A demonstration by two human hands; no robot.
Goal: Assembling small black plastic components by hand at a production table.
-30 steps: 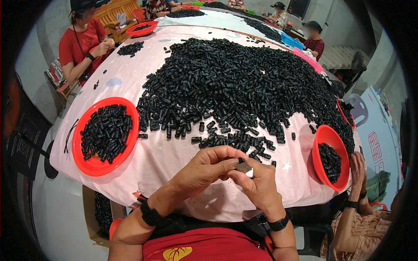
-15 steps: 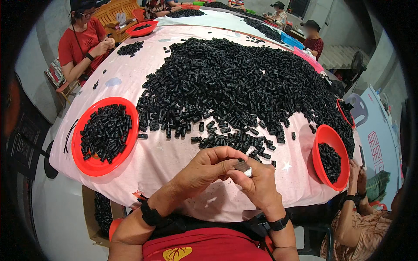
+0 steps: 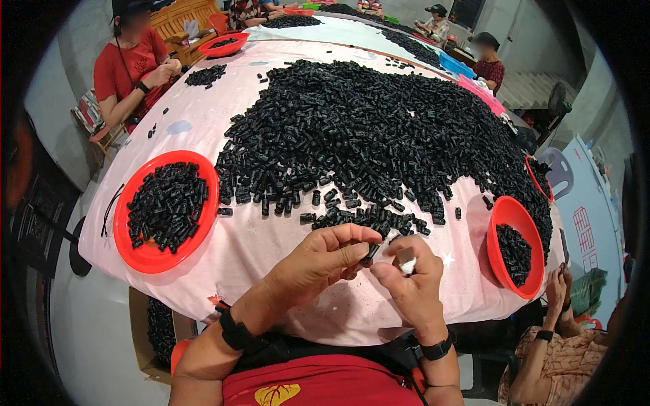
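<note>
My left hand [image 3: 318, 260] pinches a small black cylindrical part [image 3: 370, 253] between thumb and fingertips, over the table's near side. Just to its right, my right hand [image 3: 414, 291] is closed around a small flat blade [image 3: 405, 255] with a white wrapped end; its exact kind is hard to make out. The two hands are a little apart. Beyond my fingers lies a small cluster of loose black parts [image 3: 338, 218], in front of a large heap of the same parts [image 3: 352, 128].
Red bowls of black parts stand at left [image 3: 120, 223] and right [image 3: 501, 271] on the pink tablecloth [image 3: 271, 230]. A cardboard box [image 3: 142, 338] sits below the left edge. Co-workers sit around: one in red [image 3: 128, 74], another's hands [image 3: 558, 287] at right.
My right hand has moved slightly right with the blade, away from the left hand. The black part in my left hand now shows; before, it was mostly hidden.
</note>
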